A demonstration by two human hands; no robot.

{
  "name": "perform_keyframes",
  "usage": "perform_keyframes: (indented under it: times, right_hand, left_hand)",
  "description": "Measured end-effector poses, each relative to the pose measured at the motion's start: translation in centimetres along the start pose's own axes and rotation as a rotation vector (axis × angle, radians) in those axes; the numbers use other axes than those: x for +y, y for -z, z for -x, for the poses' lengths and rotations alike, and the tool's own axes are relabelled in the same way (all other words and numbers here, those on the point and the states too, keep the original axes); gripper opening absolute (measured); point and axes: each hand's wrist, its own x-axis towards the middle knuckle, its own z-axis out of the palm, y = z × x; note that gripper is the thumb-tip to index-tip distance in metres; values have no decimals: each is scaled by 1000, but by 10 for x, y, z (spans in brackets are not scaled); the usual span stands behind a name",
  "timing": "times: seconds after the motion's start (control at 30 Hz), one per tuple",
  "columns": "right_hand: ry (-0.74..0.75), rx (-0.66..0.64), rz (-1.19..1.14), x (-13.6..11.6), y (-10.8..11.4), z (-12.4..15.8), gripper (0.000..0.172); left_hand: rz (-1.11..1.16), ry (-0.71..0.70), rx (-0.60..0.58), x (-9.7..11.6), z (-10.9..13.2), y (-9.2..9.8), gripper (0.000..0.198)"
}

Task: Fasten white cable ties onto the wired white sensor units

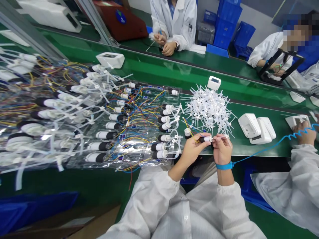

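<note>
My left hand (193, 147) is closed around a small black-and-white cylindrical part (206, 139) with thin coloured wires trailing from it. My right hand (221, 147) pinches the same part's white end from the right, where a white cable tie (223, 136) sticks out. Both hands hover at the near edge of the green bench (249, 146). A blue wrist strap (224, 165) circles my right wrist, with a coiled blue cord (286, 137) running right. A heap of white cable ties (210, 109) lies just beyond my hands.
Clear trays (129, 126) of wired cylindrical parts fill the bench to the left. White housings (256, 127) lie to the right. A co-worker's hand (304, 131) rests on a white part at far right. Two other people sit across the green belt (161, 68). Blue crates (228, 25) stand behind.
</note>
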Motion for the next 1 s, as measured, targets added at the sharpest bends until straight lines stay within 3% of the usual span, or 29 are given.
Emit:
perform_keyframes:
  times: [0.57, 0.77, 1.0]
  right_hand:
    - [5, -107, -34, -4, 3, -1, 25]
    - [-49, -78, -13, 0, 4, 0, 28]
    - [-12, -111, 48, 1, 3, 0, 27]
  left_hand:
    - [26, -2, -19, -3, -1, 2, 28]
    - [-7, -23, 9, 0, -2, 1, 25]
    - [-78, -37, -6, -1, -1, 2, 29]
